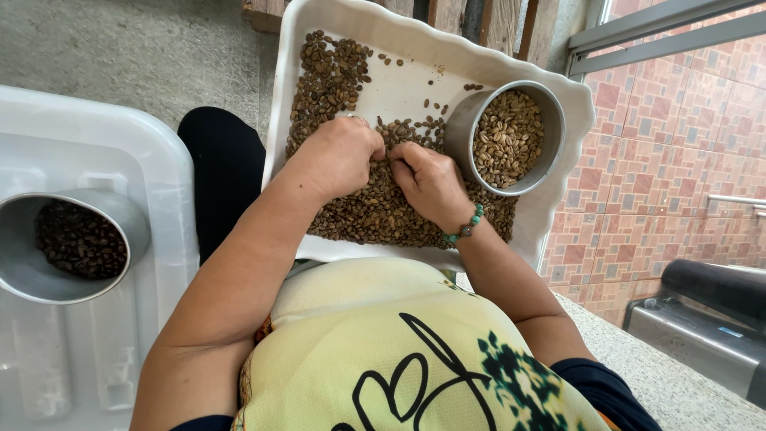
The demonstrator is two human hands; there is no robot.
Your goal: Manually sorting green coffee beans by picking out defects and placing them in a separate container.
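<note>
A white scalloped tray point(399, 36) rests on my lap, spread with brown coffee beans point(327, 80). My left hand point(339, 156) and my right hand point(431, 179) lie side by side on the beans in the tray's middle, fingers curled down into them and fingertips almost touching. Whether either pinches a bean is hidden by the knuckles. A beaded bracelet point(464, 227) circles my right wrist. A metal cup point(459, 136) of pale beans point(507, 136) stands in the tray just right of my right hand.
On my left, a white plastic lid point(96, 128) carries a metal bowl point(124, 219) of dark beans point(80, 239). Tiled floor point(678, 144) drops away on the right beside a metal rail. Concrete lies ahead.
</note>
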